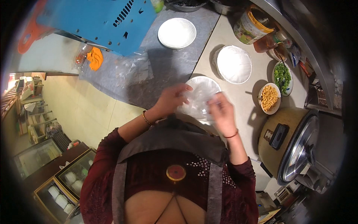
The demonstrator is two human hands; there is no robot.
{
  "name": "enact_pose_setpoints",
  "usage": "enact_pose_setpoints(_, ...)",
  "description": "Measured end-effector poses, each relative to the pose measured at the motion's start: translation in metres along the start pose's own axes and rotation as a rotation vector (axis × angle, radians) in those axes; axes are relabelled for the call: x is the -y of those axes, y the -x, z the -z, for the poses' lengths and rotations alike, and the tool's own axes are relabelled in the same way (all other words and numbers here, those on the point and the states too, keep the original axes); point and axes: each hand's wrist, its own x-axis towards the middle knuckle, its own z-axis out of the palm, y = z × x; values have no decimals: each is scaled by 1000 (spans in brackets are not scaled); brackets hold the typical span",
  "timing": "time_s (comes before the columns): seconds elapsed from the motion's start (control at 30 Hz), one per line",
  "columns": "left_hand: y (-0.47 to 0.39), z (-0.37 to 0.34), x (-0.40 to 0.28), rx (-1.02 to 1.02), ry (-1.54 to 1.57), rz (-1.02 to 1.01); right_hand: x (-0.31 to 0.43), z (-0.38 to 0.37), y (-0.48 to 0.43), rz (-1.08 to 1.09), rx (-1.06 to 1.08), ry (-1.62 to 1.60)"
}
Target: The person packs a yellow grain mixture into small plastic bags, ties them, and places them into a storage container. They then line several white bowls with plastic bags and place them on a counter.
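Before me, close to my apron, a white bowl [208,81] stands at the seam between the grey and the pale counter. Clear thin plastic, seemingly a bag [197,102], lies crumpled over its mouth and catches the light. My right hand [223,113], blurred, pinches this plastic at the bowl's right side. On the left side, my left hand [174,98] has its fingertips at the plastic, thumb raised apart; blur hides whether they grip it. Up and to the right sits another white bowl [234,64] lined with clear plastic. Farther off is a white bowl [177,33] without visible plastic.
On the right are a bowl of yellow beans [269,98], a dish of chopped greens [282,77] and a large lidded cooker [285,148]. A blue metal panel [98,22] juts in at upper left. Clear bags [135,68] and an orange cloth [95,58] lie below it.
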Motion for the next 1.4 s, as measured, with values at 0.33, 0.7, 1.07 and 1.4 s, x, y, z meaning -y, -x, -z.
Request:
enact_pose_setpoints(0.33, -20, -17, 9, -285, -458, -395, 14, 9, 5, 524, -238, 706)
enact_pose_setpoints(0.7, -8, 1, 11, -148, -203, -101, -39, -31, -22, 107, 305, 794)
enact_pose_setpoints(1.07, -80, 15, 39, -215, -405, -36, -88, 38, -59, -95, -172, 529)
enact_pose_setpoints(1.4, -59, 30, 75, 1, -46, 223, -95, 59, -13, -573, 225, -10)
